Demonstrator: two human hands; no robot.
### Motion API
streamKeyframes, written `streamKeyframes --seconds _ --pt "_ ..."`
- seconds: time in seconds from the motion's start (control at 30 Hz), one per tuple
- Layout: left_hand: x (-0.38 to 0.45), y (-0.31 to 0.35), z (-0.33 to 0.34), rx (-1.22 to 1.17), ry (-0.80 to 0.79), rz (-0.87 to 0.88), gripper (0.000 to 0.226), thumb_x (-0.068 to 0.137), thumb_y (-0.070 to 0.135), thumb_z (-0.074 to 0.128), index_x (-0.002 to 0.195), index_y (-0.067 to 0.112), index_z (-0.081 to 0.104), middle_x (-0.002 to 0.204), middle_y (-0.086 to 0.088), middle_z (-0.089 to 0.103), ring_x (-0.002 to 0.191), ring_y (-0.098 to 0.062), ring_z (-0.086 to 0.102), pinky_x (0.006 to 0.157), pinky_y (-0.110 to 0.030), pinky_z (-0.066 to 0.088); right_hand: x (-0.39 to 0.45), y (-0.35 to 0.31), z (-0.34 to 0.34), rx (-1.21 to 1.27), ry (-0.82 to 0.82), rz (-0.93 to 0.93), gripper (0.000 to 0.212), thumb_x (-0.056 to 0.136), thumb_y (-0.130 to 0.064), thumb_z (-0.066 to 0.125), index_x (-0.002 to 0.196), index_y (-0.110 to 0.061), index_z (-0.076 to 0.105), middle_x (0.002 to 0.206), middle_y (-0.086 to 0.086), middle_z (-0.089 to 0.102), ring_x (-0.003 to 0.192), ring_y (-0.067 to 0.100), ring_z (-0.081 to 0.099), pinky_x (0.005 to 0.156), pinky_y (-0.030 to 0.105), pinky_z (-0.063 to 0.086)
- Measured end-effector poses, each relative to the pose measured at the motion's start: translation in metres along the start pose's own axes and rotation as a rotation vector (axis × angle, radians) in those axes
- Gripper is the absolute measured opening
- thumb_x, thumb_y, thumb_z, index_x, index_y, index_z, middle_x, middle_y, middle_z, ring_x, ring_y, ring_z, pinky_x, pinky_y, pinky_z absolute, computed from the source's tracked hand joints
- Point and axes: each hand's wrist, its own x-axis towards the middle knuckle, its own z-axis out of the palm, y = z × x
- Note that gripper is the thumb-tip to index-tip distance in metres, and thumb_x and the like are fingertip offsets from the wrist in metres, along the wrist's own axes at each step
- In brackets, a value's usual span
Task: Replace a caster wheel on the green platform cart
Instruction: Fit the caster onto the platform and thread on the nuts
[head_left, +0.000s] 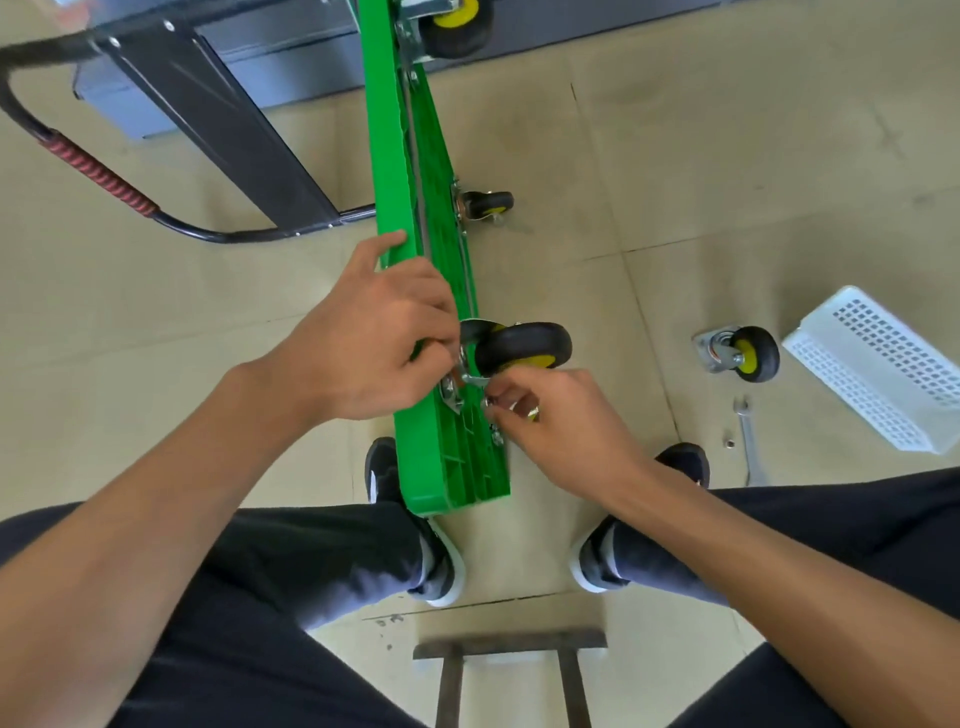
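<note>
text: none legible | labels: none | brands: none | numbers: none

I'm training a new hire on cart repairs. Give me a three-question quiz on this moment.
1. True or false: the green cart stands on its edge.
2. Which lies nearest the loose caster? A) wrench B) cart handle
3. What does the right hand pinch beside the caster being fitted, while the left hand steadies the cart?

Key: 1 true; 2 A; 3 small metal hardware, too small to identify.
</note>
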Motion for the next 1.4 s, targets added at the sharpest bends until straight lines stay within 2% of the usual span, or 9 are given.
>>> streamKeyframes --seconds 0.17,0.27,0.5,0.63,0.8,1.07,1.2,1.33,1.4 --pt "-0.002 -0.004 0.006 0.036 0.034 0.03 0.033 0.083 0.025 0.041 0.069 0.021 0.07 0.079 0.007 0.064 0.094 -0.019 0.059 0.114 -0.055 0.021 -0.003 0.007 0.03 0.3 -0.016 0.213 0.011 0.088 -0.015 0.075 0.1 -0.014 0.074 0.086 -0.007 0.07 0.082 0.011 0.068 0.077 0.023 0.053" --pt "-0.002 -0.006 0.012 0.046 0.075 0.035 0.03 0.083 0.024 0.043 0.069 0.019 0.068 0.078 0.006 0.063 0.092 -0.02 0.058 0.114 -0.056 0.022 -0.004 0.006 0.04 0.495 -0.003 0.318 0.007 0.091 -0.013 0.072 0.097 -0.016 0.071 0.086 0.0 0.072 0.077 0.018 0.07 0.069 0.029 0.055" --pt "0.0 -0.006 0.02 0.038 0.153 0.029 0.031 0.083 0.021 0.043 0.063 0.017 0.066 0.071 0.006 0.061 0.085 -0.019 0.055 0.111 -0.053 0.024 0.001 0.0 0.048 0.74 0.123 0.408 0.005 0.092 -0.006 0.069 0.095 -0.011 0.068 0.089 0.011 0.072 0.07 0.015 0.066 0.057 0.017 0.049" --pt "0.002 -0.007 0.021 0.036 0.165 0.028 0.033 0.084 0.021 0.042 0.062 0.017 0.066 0.071 0.005 0.062 0.082 -0.018 0.055 0.11 -0.053 0.025 0.004 -0.002 0.048 0.775 0.126 0.404 0.006 0.092 -0.005 0.069 0.093 -0.011 0.068 0.091 0.015 0.073 0.069 0.014 0.065 0.055 0.015 0.047" --pt "0.001 -0.008 0.023 0.021 0.19 0.024 0.034 0.084 0.02 0.042 0.06 0.015 0.065 0.07 0.004 0.064 0.08 -0.018 0.055 0.11 -0.053 0.026 0.004 -0.004 0.046 0.786 0.095 0.404 0.007 0.092 -0.005 0.068 0.099 -0.005 0.071 0.089 0.012 0.073 0.063 0.001 0.063 0.056 0.013 0.047" --pt "0.003 -0.006 0.024 -0.001 0.229 0.009 0.034 0.083 0.018 0.041 0.057 0.014 0.063 0.062 0.004 0.055 0.074 -0.017 0.052 0.109 -0.053 0.028 0.004 -0.005 0.042 0.771 0.106 0.347 0.012 0.089 -0.004 0.072 0.094 -0.014 0.074 0.081 -0.01 0.072 0.066 -0.008 0.063 0.06 0.007 0.045" --pt "0.003 -0.007 0.024 -0.007 0.232 0.007 0.034 0.083 0.018 0.041 0.056 0.014 0.063 0.061 0.005 0.054 0.074 -0.016 0.052 0.109 -0.052 0.028 0.005 -0.004 0.042 0.752 0.101 0.338 0.01 0.09 -0.005 0.071 0.095 -0.012 0.077 0.075 -0.013 0.072 0.061 -0.008 0.061 0.057 0.008 0.043" --pt "0.002 -0.006 0.023 -0.021 0.238 0.006 0.035 0.083 0.018 0.041 0.056 0.014 0.063 0.061 0.004 0.053 0.073 -0.016 0.052 0.109 -0.053 0.028 0.007 -0.002 0.042 0.686 0.081 0.322 0.014 0.09 -0.014 0.073 0.082 -0.023 0.076 0.066 -0.017 0.071 0.059 -0.005 0.06 0.054 0.01 0.042" --pt "0.002 -0.006 0.023 -0.023 0.236 0.003 0.035 0.083 0.018 0.04 0.056 0.014 0.063 0.061 0.004 0.054 0.073 -0.016 0.052 0.109 -0.054 0.028 0.008 0.001 0.043 0.634 0.083 0.327 0.013 0.091 -0.021 0.073 0.079 -0.018 0.077 0.068 -0.009 0.072 0.06 -0.001 0.061 0.055 0.013 0.044"
